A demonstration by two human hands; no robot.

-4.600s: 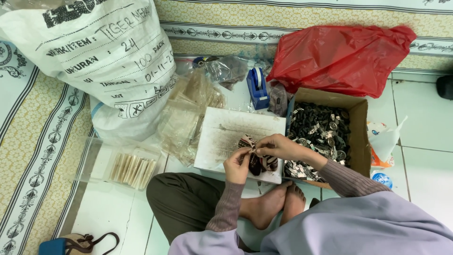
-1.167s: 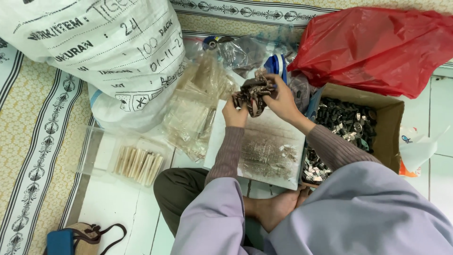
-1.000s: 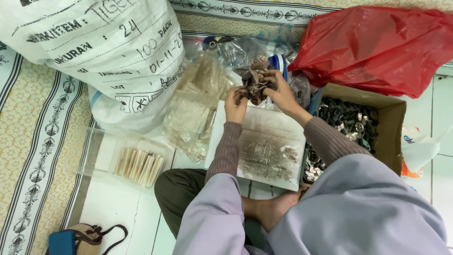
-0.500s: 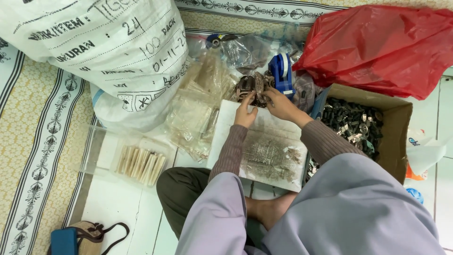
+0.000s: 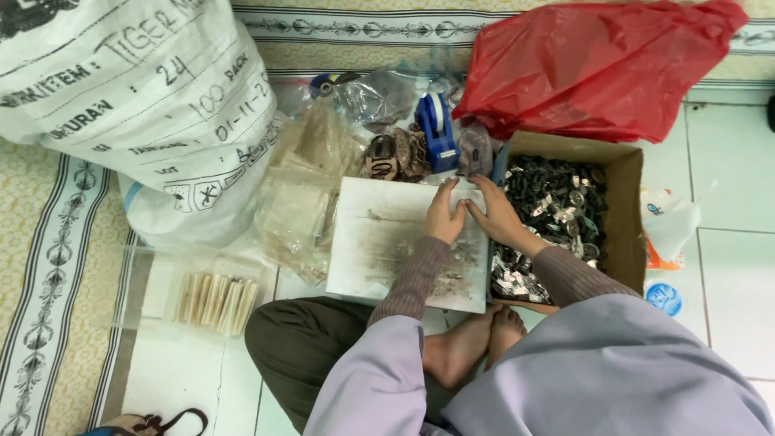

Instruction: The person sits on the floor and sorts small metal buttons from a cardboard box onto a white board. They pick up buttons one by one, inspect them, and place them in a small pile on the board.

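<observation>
Watching through the head camera, I saw both hands down flat on the white board (image 5: pixel 379 242) that lay across the person's lap; the left hand (image 5: pixel 445 214) and the right hand (image 5: pixel 494 211) rested side by side near its far right corner, fingers stretched out and close together, gripping nothing that I could make out. The board was smeared with dark dust and a few specks, but no pile of parts sat on it; I judged that one batch was off the board and the next not yet scooped. Just beyond the board's far edge lay a filled clear packet of dark pieces (image 5: pixel 395 155), touching the blue tape dispenser (image 5: pixel 437 132); it looked packed, though I could not tell whether it was sealed.

Much seemed left; the cardboard box (image 5: pixel 628 210) just right of the board held a deep heap of small dark and silvery parts. A stack of empty clear bags (image 5: pixel 303 202) slumped left of the board; a clear tray (image 5: pixel 153 274) near the left knee held pale sticks (image 5: pixel 214 300). The big white woven sack (image 5: pixel 137 105) and the red plastic bag (image 5: pixel 597 69) stood bulging, their contents hidden.
</observation>
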